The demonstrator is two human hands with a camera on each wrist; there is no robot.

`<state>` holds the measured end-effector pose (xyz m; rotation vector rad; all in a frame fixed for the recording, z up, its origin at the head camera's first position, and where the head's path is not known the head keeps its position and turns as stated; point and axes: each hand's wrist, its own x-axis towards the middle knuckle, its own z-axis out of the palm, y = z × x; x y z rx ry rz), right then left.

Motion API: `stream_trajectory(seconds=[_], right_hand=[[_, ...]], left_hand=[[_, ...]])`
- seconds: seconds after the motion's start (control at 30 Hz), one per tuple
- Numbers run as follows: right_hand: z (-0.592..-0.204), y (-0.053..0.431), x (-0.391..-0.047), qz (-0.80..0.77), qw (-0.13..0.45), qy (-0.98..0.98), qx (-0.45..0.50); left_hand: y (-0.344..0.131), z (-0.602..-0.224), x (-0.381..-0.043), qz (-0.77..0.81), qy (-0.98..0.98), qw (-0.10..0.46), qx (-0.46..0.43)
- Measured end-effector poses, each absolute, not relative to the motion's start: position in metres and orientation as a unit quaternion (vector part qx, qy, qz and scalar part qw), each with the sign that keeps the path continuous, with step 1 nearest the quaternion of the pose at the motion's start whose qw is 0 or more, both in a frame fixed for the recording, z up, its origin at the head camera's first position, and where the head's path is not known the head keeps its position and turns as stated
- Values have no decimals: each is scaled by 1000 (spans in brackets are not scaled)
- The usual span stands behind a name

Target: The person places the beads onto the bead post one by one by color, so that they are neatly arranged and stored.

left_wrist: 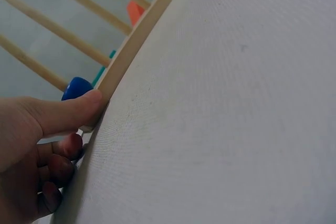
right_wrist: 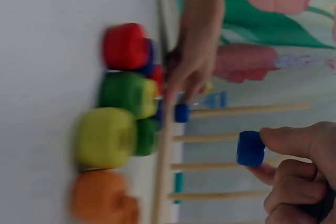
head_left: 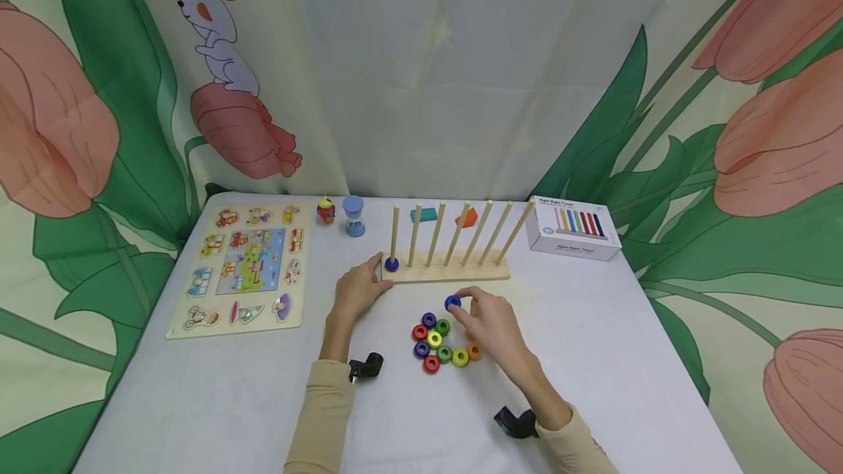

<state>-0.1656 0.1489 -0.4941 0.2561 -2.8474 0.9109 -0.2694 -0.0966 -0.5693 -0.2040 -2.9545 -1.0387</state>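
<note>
A wooden peg rack (head_left: 448, 271) with a row of upright pegs stands across the middle of the table. One blue bead (head_left: 391, 264) sits at the foot of its leftmost peg. My left hand (head_left: 356, 288) holds the rack's left end, the thumb (left_wrist: 79, 109) along the front edge and the other fingers curled at the end. Between thumb and fingertip, my right hand (head_left: 492, 324) pinches another blue bead (right_wrist: 250, 148), raised in front of the rack. Below it lies a cluster of red, yellow, green, orange and dark blue beads, among them a yellow bead (head_left: 460, 357), partly hidden by the right hand.
A wooden picture puzzle board (head_left: 191, 313) lies at the left. Behind stand a small toy figure (head_left: 326, 210) and a blue sand timer (head_left: 353, 216). Teal (head_left: 424, 215) and orange blocks (head_left: 466, 218) lie beyond the pegs. A white box (head_left: 574, 228) is at the right rear.
</note>
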Motion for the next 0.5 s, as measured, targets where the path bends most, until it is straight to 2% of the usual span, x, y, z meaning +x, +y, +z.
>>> stream_trajectory(seconds=[0.3,0.5], right_hand=[[-428,112,-197,325,163,-919,155],[-397,89,-216,335,218,-895,200]], left_hand=[[-97,-571,-271,-324,-944,-3,-64],[-96,-572,-270,-324,-944,-4,-67]])
